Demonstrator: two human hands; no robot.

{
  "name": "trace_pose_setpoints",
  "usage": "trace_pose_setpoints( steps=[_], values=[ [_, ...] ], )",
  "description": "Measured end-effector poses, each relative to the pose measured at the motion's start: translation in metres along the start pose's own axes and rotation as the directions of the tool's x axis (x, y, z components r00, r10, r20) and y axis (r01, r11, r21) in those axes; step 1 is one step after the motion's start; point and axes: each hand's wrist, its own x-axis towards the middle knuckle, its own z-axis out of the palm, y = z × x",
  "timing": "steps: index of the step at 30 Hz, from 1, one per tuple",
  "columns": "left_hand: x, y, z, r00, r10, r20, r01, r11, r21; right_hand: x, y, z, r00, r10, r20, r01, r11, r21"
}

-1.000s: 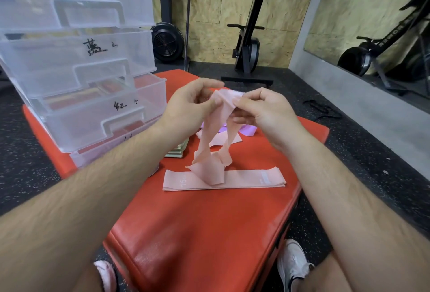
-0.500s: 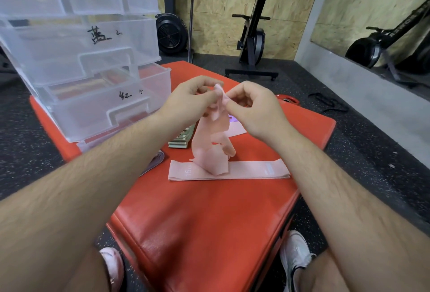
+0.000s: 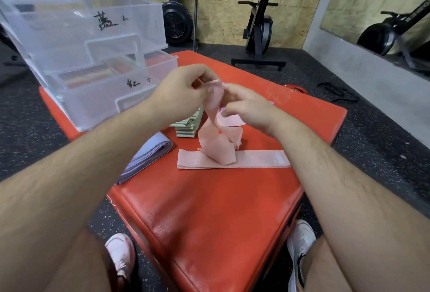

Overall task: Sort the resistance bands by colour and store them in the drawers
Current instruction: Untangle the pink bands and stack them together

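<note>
Clear drawer unit (image 3: pixel 76 36) stands on the left rear of the red mat (image 3: pixel 221 222). Its pulled-out drawer (image 3: pixel 104 103) holds reddish bands. Just right of it lie a folded lilac band (image 3: pixel 149 152) and a stack of green bands (image 3: pixel 188 126). Left hand (image 3: pixel 183 94), fingers curled, pinches the top of a twisted pink band (image 3: pixel 216 145). The band's lower end rests on a second pink band (image 3: pixel 260 158), flat on the mat. Right hand (image 3: pixel 246 108), somewhat blurred, pinches the same top from the other side. An exercise machine (image 3: pixel 259 29) stands by the back wall.
</note>
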Motion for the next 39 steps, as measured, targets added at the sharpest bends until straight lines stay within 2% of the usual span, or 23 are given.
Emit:
trace_pose_setpoints(
  steps=[3, 8, 13, 19, 24, 27, 33, 37, 39],
  values=[
    [0.000, -0.003, -0.007, 0.998, -0.038, -0.056, 0.033, 0.996, -0.081, 0.003, 0.009, 0.008, 0.998, 0.021, 0.058, -0.013, 0.991, -0.136],
    [0.000, -0.007, -0.019, 0.967, -0.150, -0.206, 0.102, 0.968, -0.229, 0.008, 0.016, 0.003, 0.999, 0.044, -0.011, -0.045, 0.958, -0.284],
    [0.002, -0.012, -0.027, 0.923, -0.194, -0.331, 0.088, 0.947, -0.308, 0.001, 0.013, -0.008, 1.000, 0.008, -0.026, -0.015, 0.961, -0.275],
    [0.002, -0.019, -0.032, 0.899, -0.219, -0.380, 0.105, 0.949, -0.299, -0.004, 0.025, -0.021, 0.993, 0.105, -0.052, -0.117, 0.839, -0.532],
    [-0.001, -0.021, -0.027, 0.913, -0.201, -0.355, 0.145, 0.973, -0.177, -0.008, 0.038, -0.025, 0.969, 0.241, -0.053, -0.224, 0.771, -0.595],
    [-0.002, -0.021, -0.025, 0.922, -0.172, -0.346, 0.128, 0.981, -0.148, -0.007, 0.040, -0.025, 0.947, 0.313, -0.066, -0.311, 0.855, -0.416],
    [-0.004, -0.021, -0.021, 0.942, -0.169, -0.290, 0.129, 0.980, -0.151, -0.009, 0.052, -0.026, 0.930, 0.366, 0.027, -0.285, 0.767, -0.575],
    [-0.005, -0.019, -0.018, 0.955, -0.196, -0.222, 0.163, 0.974, -0.157, -0.006, 0.049, -0.025, 0.945, 0.326, 0.012, -0.253, 0.756, -0.603],
    [-0.006, -0.018, -0.016, 0.960, -0.219, -0.174, 0.199, 0.972, -0.126, -0.007, 0.043, -0.026, 0.953, 0.304, 0.000, -0.251, 0.785, -0.566]
  ],
)
